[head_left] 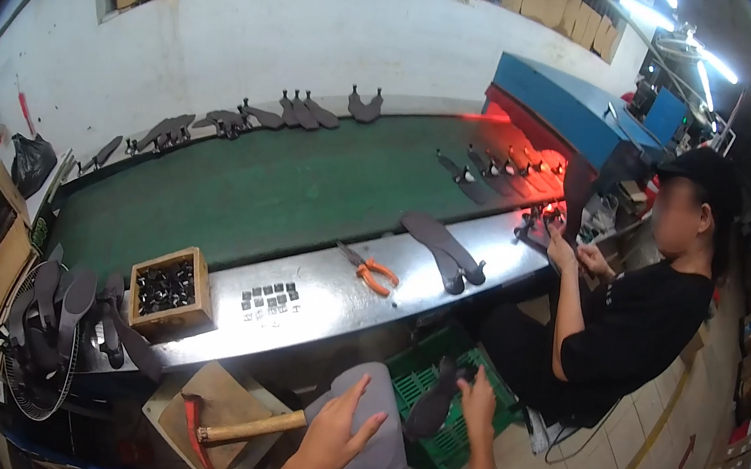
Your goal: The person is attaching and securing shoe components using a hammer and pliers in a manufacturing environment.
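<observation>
Dark sole [429,408]: at the green crate [409,384], seen over the crate's opening. Whether it rests inside or is held above cannot be settled from this angle. Long axis slants, near end toward the wearer, far end up and to the right.

Right hand [476,404]: at the crate's right part, nearer of the two hands; the sole lies just to its left. Index finger raised, thumb close to the sole's far end. Contact looks likely, but grasp cannot be told.

Left hand [337,436]: left of the crate, over the grey trouser leg [375,427]. Fingers extended and parted, nothing held; the sole lies to its right, across the leg.

Further left of the crate: hammer [225,427], red head, wooden handle ending just beside the left hand, on a pale board [167,406].

Beyond the crate: metal counter [328,313] with orange-handled pliers [371,270] and two dark soles [442,250]; farther left on it, small black squares [271,296] in rows and a wooden box [199,297] of small black parts. Right of the crate: seated co-worker [647,315] in black.
</observation>
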Demonstrator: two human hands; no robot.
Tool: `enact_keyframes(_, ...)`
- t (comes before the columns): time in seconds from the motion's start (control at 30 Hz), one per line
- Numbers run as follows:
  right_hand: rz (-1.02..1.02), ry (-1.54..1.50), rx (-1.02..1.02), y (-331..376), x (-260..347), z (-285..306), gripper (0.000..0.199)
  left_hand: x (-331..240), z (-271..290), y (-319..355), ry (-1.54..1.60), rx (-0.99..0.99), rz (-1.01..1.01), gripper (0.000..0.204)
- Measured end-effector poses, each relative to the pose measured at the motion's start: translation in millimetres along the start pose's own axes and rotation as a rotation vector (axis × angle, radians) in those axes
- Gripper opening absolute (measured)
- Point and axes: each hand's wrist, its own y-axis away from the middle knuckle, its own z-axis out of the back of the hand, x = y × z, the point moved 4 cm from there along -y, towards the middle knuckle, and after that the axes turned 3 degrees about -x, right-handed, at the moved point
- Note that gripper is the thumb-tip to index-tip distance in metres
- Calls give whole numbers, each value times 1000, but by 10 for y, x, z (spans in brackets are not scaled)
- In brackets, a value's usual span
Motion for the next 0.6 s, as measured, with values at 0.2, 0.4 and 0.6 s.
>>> enact_keyframes(0.2,-60,-359,-75,-2059,646,-61,58,224,563,291,49,-178,200,47)
enact_keyframes(0.4,56,-732,-186,-3147,111,-434,20,286,884,353,114,-297,-14,35)
enact_keyframes(0.6,929,-345,-653,-1970,2647,1612,18,85,1435,695,-164,-550,-17,30)
